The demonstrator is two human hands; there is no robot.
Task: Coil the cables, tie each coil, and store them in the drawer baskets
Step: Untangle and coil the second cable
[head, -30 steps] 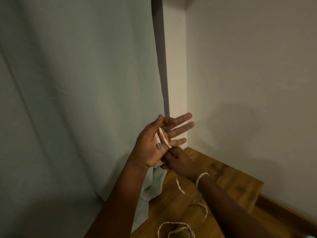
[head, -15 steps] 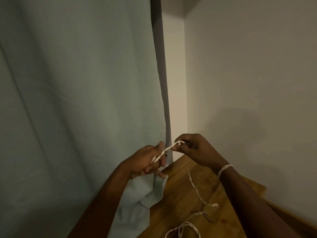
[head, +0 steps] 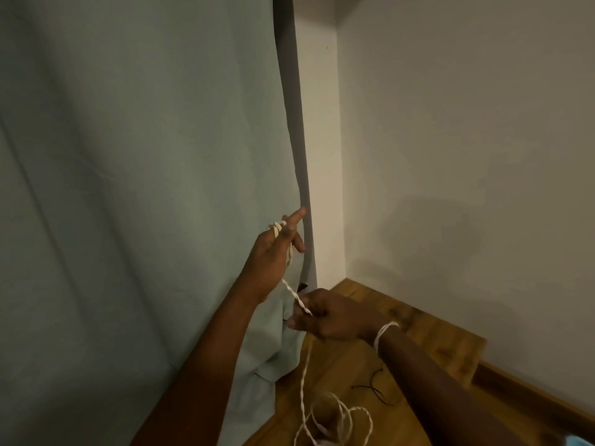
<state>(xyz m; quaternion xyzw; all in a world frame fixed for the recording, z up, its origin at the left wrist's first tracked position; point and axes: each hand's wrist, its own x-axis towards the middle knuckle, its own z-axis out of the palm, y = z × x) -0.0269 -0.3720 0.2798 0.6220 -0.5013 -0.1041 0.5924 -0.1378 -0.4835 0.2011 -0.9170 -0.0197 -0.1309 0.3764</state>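
Observation:
A white twisted cable point(head: 294, 294) runs from my raised left hand point(head: 273, 255) down to my right hand point(head: 328, 317). The cable loops over the fingers of my left hand, whose index finger points up. My right hand pinches the cable just below and pulls it taut. From there the cable hangs down to loose loops point(head: 335, 420) on the wooden surface point(head: 428, 336). No drawer baskets are in view.
A grey-green curtain point(head: 145, 188) hangs on the left and bunches onto the wood. Plain walls meet in a corner behind. A thin black tie point(head: 373, 384) lies on the wood. A white band point(head: 383, 333) circles my right wrist.
My left hand has risen with the cable wrapped over its fingers. My right hand has dropped below it, drawing the cable down the back of the left hand.

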